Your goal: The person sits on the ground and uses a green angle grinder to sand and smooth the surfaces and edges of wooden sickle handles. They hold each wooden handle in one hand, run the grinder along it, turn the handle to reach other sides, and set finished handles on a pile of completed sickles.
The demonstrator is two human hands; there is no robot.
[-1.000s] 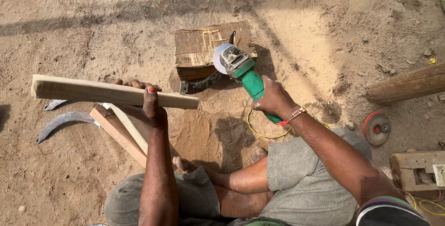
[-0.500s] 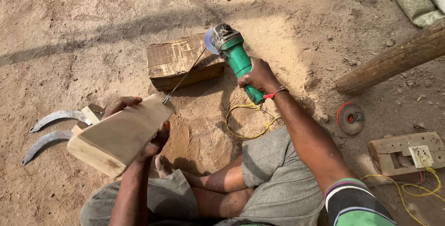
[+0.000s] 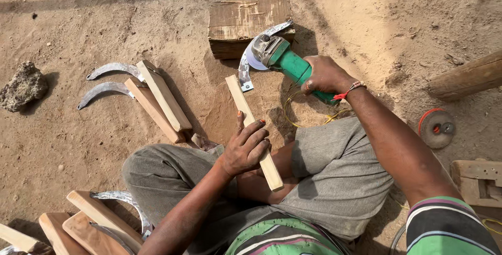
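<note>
Sandy, sunlit ground all around, seen from above over crossed legs in grey trousers [image 3: 334,182]. Straight ahead, resting on the sand, a weathered wooden block [image 3: 246,22], with a curved metal sickle blade [image 3: 251,56] leaning from its near edge down to the ground. To the left, two more curved blades [image 3: 107,80] lying beside two pale wooden handle blanks [image 3: 159,101], and farther left a rough stone [image 3: 23,85]. At lower left, a pile of finished wooden handles [image 3: 89,223] with another blade among them. To the right, a thick log [image 3: 465,77], a round red-rimmed grinding disc [image 3: 436,128] flat on the sand, and a wooden board [image 3: 478,182] at the edge. Yellow cable [image 3: 293,116] looping on the ground under the tool. Left hand [image 3: 246,148], fingers wrapped from above, grip clenched around a long pale wooden stick [image 3: 253,129], held slanting over the knee, far end pointing toward the block and the leaning blade. Right hand [image 3: 324,74], arm stretched forward across the right knee, grip closed around the green angle grinder [image 3: 282,59] by its body, disc end held just at the leaning blade in front of the block.
</note>
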